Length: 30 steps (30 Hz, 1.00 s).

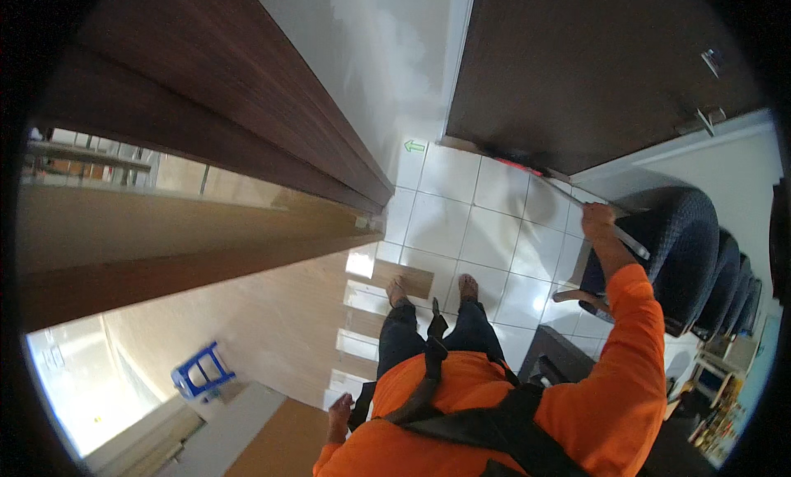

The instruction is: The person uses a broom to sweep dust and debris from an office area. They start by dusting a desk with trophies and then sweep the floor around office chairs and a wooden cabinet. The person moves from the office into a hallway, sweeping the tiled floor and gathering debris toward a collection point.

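My right hand (597,220) is closed around the pale handle of a long-handled broom or squeegee (565,194). Its dark and red head (518,165) rests low by the foot of a dark door (575,63); the picture does not settle which tool it is. The handle's free end reaches past my wrist, in front of a dark fabric chair (670,248). Down at my left side, my left hand (340,409) hangs near a dark strap, its fingers partly curled; whether anything is in them cannot be told. My feet stand apart on white floor tiles (488,233).
Several dark chairs (717,279) line the right wall. A dark wood door or panel (296,100) rises at the left. Steps with wood treads (361,320) lie beside my feet. A blue step stool (204,372) is at the lower left. A green arrow (414,146) marks the floor.
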Tool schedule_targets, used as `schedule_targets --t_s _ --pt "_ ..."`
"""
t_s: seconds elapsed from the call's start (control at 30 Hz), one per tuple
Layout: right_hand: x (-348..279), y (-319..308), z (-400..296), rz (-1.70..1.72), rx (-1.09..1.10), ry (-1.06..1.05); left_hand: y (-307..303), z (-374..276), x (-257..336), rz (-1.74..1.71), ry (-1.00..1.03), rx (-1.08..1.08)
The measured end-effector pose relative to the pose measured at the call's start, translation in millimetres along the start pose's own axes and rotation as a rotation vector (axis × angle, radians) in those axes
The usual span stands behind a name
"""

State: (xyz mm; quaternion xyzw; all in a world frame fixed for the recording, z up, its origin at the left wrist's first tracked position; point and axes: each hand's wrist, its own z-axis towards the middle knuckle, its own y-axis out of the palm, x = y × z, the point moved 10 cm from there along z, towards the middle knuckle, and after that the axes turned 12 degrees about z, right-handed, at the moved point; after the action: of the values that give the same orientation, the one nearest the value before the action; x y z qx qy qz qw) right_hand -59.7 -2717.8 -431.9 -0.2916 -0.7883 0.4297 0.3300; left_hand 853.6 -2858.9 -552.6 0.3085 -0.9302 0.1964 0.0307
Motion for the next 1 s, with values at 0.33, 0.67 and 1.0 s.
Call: schedule_targets --t_s 0.33,0.67,1.0 --pt "-115.8 -20.8 23.7 0.003 -0.248 -0.496 162.0 -77.4 -18.7 0.072 0.159 0.076" --pt "-208.0 -102.3 71.2 -0.031 -0.092 -0.386 243.5 -125.9 -49.7 -0.133 0.144 0.116" --pt "-321.7 14.2 -97.7 -0.279 -0.098 -0.812 170.7 -119.0 -120.4 -0.588 -0.05 0.126"
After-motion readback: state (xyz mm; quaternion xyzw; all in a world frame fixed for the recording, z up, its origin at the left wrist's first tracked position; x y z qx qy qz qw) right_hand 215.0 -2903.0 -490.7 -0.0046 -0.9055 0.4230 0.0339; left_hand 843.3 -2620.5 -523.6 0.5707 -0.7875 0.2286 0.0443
